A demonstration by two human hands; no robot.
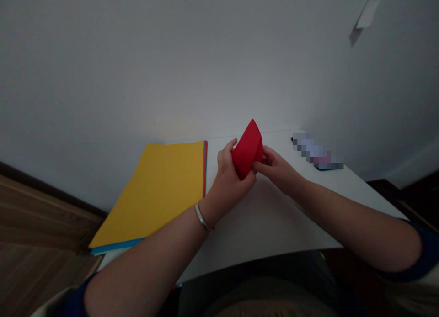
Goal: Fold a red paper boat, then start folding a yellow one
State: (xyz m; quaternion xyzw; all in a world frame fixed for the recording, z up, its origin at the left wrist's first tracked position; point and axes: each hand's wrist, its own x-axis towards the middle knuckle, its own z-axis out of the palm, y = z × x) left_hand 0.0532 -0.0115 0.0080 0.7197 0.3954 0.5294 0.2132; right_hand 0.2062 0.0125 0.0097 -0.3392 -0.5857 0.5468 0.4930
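Observation:
A folded piece of red paper (247, 149) is held up above the white table (274, 216), near its far edge. My left hand (229, 176) grips the paper's lower left side, fingers curled round it. My right hand (277, 168) pinches its lower right corner between thumb and fingers. A silver bracelet (203, 217) sits on my left wrist. Both hands are closed on the paper.
A stack of coloured paper sheets with a yellow one on top (161, 189) lies on the table's left part, overhanging its front edge. A dark phone-like object (318, 157), partly blurred, lies at the far right. A plain wall rises behind. Wooden floor shows at the left.

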